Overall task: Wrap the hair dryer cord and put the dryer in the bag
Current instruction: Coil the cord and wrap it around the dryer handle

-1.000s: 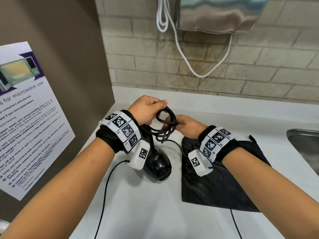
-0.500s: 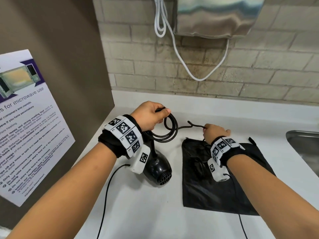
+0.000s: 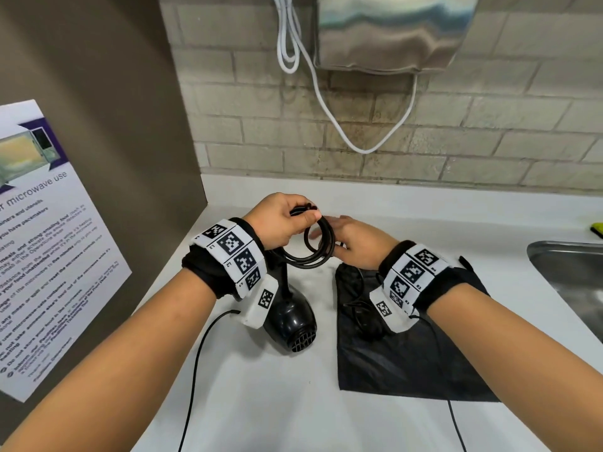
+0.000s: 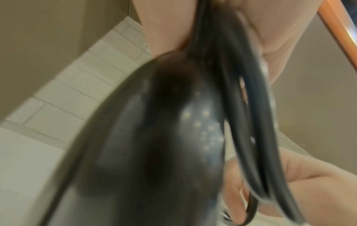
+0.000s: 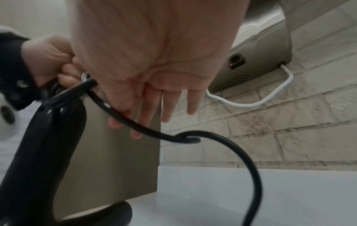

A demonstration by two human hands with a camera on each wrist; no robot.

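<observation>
Fingers and thumb of the left hand [image 3: 280, 220] are curled tight round a coil of black cord [image 3: 318, 247], held above the counter [image 3: 261, 402]. Beside it the right hand [image 3: 359, 243] lies with fingers [image 5: 170, 105] straight and apart, brushing the coil. Below stands the black dryer [image 3: 292, 321], with the flat black bag [image 3: 408, 360] just to its right.

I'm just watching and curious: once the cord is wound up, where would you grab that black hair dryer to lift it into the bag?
Probably by the handle. The hair dryer stands on the counter with its handle pointing up toward the left hand, which holds the coiled cord just above. Coming from above, fingers can wrap the narrow handle; the rounded glossy body looks harder to grip. The bag lies flat beside it.
</observation>
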